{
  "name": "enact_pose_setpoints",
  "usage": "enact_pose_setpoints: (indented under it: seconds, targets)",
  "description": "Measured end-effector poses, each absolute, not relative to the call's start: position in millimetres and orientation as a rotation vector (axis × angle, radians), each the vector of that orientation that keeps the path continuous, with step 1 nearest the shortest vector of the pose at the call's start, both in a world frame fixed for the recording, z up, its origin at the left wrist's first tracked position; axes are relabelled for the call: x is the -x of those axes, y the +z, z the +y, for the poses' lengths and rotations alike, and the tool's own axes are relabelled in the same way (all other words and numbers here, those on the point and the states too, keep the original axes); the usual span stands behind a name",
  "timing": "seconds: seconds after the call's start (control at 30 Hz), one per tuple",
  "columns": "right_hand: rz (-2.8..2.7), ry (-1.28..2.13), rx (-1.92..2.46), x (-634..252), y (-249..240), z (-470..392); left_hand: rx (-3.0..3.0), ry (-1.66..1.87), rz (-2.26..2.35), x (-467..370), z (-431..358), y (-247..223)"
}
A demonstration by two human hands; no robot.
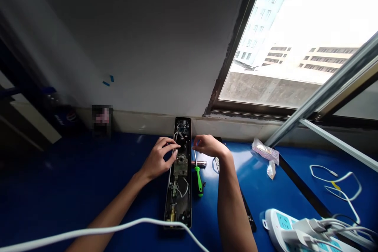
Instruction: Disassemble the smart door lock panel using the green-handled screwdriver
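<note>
Mid-step on opened lock panel: left hand fingertips pinch wiring, right hand curled, contents unclear; next likely needs screwdriver on desk

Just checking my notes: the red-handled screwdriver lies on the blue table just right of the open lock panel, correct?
Not quite. In the head view the screwdriver has a green handle, not red. It does lie on the blue table just right of the open lock panel.

Pepsi logo on dark can at left.
</note>
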State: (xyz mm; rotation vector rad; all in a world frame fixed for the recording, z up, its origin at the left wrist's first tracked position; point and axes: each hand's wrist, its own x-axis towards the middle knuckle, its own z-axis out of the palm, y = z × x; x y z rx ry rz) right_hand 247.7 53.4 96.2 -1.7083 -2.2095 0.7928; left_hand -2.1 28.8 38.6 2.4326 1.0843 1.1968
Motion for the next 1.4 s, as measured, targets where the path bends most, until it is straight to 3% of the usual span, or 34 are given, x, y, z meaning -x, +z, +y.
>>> enact_pose_setpoints:
  seconds: [0.33, 0.6, 0.8, 1.0, 1.4]
  targets:
    - [-1.792, 0.516, 1.507, -234, 41, 30, -2.487, 1.078, 0.994, -3, 22, 21]
    - [-1.506, 0.405, 1.343, -245, 21, -5, -2.549, 1.124, 0.935, -8, 16, 46]
    - [-1.098, 0.244, 1.334, -265, 25, -18, -2.679, 0.731, 0.845, -60, 21, 72]
    - [-0.856, 0.150, 1.293, -283, 30, -25, -2.836, 0.337, 0.870, -125, 45, 61]
    - [-0.867, 0.250, 1.240, -285, 19, -17, -2.821, 0.072, 0.944, -161, 54, 35]
